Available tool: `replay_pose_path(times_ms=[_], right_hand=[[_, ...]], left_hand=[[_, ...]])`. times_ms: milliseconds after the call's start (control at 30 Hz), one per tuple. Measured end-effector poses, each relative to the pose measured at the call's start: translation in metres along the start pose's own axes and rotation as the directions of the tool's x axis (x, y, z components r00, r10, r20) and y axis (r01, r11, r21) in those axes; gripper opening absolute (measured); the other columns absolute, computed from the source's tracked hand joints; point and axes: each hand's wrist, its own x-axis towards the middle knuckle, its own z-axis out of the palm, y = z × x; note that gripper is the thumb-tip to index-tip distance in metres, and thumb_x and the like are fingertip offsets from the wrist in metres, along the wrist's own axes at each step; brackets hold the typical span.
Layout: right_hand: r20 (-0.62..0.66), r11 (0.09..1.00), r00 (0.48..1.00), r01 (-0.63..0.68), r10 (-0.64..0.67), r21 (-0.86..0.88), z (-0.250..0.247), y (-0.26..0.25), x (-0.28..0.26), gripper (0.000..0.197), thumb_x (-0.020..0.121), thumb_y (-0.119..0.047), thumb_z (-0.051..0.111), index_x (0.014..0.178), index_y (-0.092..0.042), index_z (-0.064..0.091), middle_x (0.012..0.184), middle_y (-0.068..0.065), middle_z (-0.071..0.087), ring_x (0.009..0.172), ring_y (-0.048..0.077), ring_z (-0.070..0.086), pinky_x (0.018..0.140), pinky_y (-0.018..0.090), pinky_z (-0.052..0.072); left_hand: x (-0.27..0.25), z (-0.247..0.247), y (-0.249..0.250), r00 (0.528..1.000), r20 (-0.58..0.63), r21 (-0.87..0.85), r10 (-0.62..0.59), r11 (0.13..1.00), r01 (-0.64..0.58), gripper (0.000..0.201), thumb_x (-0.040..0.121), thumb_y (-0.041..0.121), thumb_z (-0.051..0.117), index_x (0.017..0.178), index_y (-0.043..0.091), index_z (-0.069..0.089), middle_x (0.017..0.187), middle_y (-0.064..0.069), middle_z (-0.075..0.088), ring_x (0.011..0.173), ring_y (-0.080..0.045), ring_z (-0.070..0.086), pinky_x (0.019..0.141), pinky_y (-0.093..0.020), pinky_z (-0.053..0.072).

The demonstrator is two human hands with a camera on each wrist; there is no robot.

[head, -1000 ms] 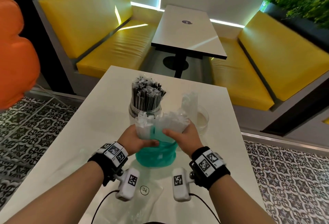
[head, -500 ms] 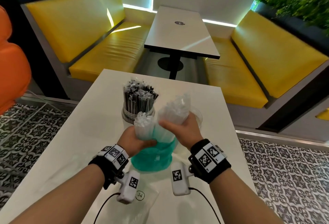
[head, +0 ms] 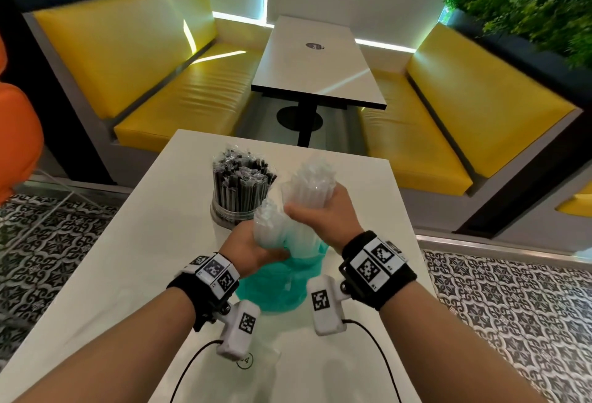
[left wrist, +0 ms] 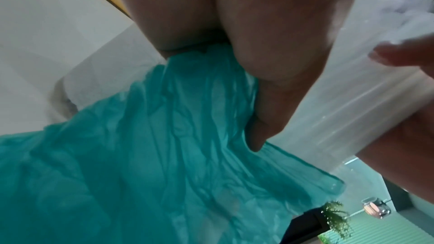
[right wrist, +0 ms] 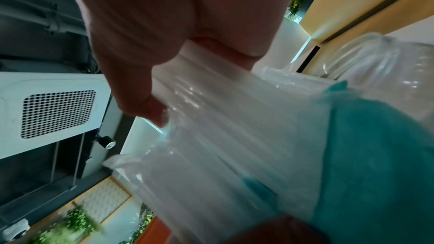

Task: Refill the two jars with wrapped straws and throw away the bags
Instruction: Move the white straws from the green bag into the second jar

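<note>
A teal plastic bag [head: 282,287] stands on the white table [head: 153,242], with clear-wrapped white straws sticking out of its top. My left hand [head: 256,249] grips the bag's gathered mouth together with a smaller bunch of straws [head: 267,226]. The left wrist view shows the thumb [left wrist: 270,99] pressed on the teal bag [left wrist: 164,155]. My right hand [head: 320,220] grips a larger bundle of straws [head: 309,185], raised and tilted away from me. The right wrist view shows the fingers [right wrist: 145,81] curled round that bundle [right wrist: 234,127]. A jar of black wrapped straws [head: 238,191] stands just behind my left hand.
A clear container [right wrist: 380,66] shows beyond the bundle in the right wrist view; in the head view my right hand hides it. A flat clear bag [head: 269,351] lies on the table near me. Yellow benches [head: 179,108] and a second table [head: 317,63] stand beyond.
My right hand has drawn its bundle of straws up and away from the bunch in my left hand. The left hand has kept its grip on the bag's mouth.
</note>
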Motion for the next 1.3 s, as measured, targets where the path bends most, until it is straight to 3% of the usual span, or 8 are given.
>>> replay_pose_path(times_ms=[233,400,500,700,967,1133,1200,1300], right_hand=[[0.004,0.997,0.998,-0.061,0.061,-0.04,0.003,0.001,0.005,0.037,0.065,-0.002,0.082,0.099,-0.002,0.069,0.092,0.01,0.074,0.085,0.02,0.073,0.079,0.035,0.06],[-0.141,0.998,0.99,0.033,-0.026,0.053,-0.018,-0.034,0.015,0.029,0.069,-0.007,0.083,0.094,-0.012,0.071,0.094,0.008,0.074,0.088,0.022,0.073,0.081,0.039,0.06],[-0.209,0.982,0.973,0.133,-0.103,0.133,-0.04,-0.062,0.025,0.034,0.072,-0.004,0.079,0.104,-0.003,0.068,0.095,0.008,0.072,0.09,0.023,0.071,0.082,0.04,0.059],[-0.3,0.959,0.928,0.261,-0.22,0.105,-0.08,-0.089,0.041,0.02,0.072,-0.004,0.079,0.088,-0.013,0.071,0.086,0.004,0.072,0.087,0.026,0.07,0.087,0.051,0.056],[-0.19,0.999,0.981,0.043,-0.047,-0.027,-0.076,-0.049,0.059,0.041,0.07,-0.008,0.082,0.108,-0.005,0.067,0.1,0.008,0.072,0.094,0.022,0.07,0.089,0.046,0.057],[-0.199,0.984,0.973,-0.143,0.119,-0.11,-0.056,0.003,0.055,0.046,0.069,-0.022,0.084,0.11,-0.01,0.067,0.105,0.008,0.071,0.098,0.025,0.068,0.091,0.047,0.056],[-0.208,0.965,0.964,-0.204,0.168,-0.167,-0.047,0.018,0.047,0.05,0.07,-0.027,0.084,0.113,-0.011,0.065,0.106,0.004,0.069,0.1,0.025,0.066,0.084,0.037,0.056],[-0.227,0.893,0.971,-0.167,0.075,-0.417,-0.034,0.03,0.035,0.066,0.067,-0.046,0.083,0.12,-0.015,0.058,0.116,0.003,0.061,0.112,0.024,0.056,0.087,0.031,0.049]], left_hand=[[-0.003,0.003,-0.005,0.997,0.037,0.016,-0.069,0.998,0.068,0.052,0.055,0.017,0.089,0.103,0.018,0.069,0.097,-0.001,0.075,0.09,-0.014,0.071,0.083,-0.036,0.058],[-0.002,-0.006,-0.009,0.988,0.054,-0.017,-0.148,0.989,0.149,0.059,0.049,0.035,0.091,0.102,0.019,0.07,0.096,-0.005,0.076,0.091,-0.019,0.072,0.087,-0.043,0.057],[0.002,-0.013,-0.012,0.979,0.0,-0.018,-0.206,0.978,0.206,0.059,0.047,0.037,0.092,0.098,0.017,0.071,0.094,-0.007,0.075,0.089,-0.022,0.071,0.085,-0.044,0.058],[0.002,-0.015,-0.014,0.974,-0.016,0.068,-0.228,0.971,0.228,0.066,0.041,0.051,0.089,0.099,0.026,0.071,0.092,-0.002,0.075,0.086,-0.016,0.071,0.083,-0.042,0.058],[-0.001,-0.012,-0.007,0.978,-0.016,0.058,-0.206,0.977,0.207,0.033,0.058,0.024,0.09,0.083,0.033,0.071,0.087,0.001,0.075,0.084,-0.015,0.071,0.083,-0.041,0.058],[-0.002,-0.01,-0.011,0.975,0.005,0.054,-0.221,0.974,0.22,0.049,0.051,0.034,0.091,0.094,0.023,0.071,0.091,-0.003,0.075,0.087,-0.019,0.071,0.085,-0.044,0.057],[-0.002,-0.01,-0.011,0.977,-0.001,0.066,-0.213,0.975,0.213,0.044,0.057,0.029,0.09,0.095,0.022,0.07,0.092,-0.002,0.074,0.088,-0.019,0.07,0.086,-0.044,0.057],[-0.003,-0.01,-0.01,0.978,0.004,0.061,-0.207,0.977,0.206,0.052,0.051,0.037,0.089,0.097,0.022,0.07,0.093,-0.002,0.075,0.088,-0.018,0.07,0.086,-0.043,0.057]])
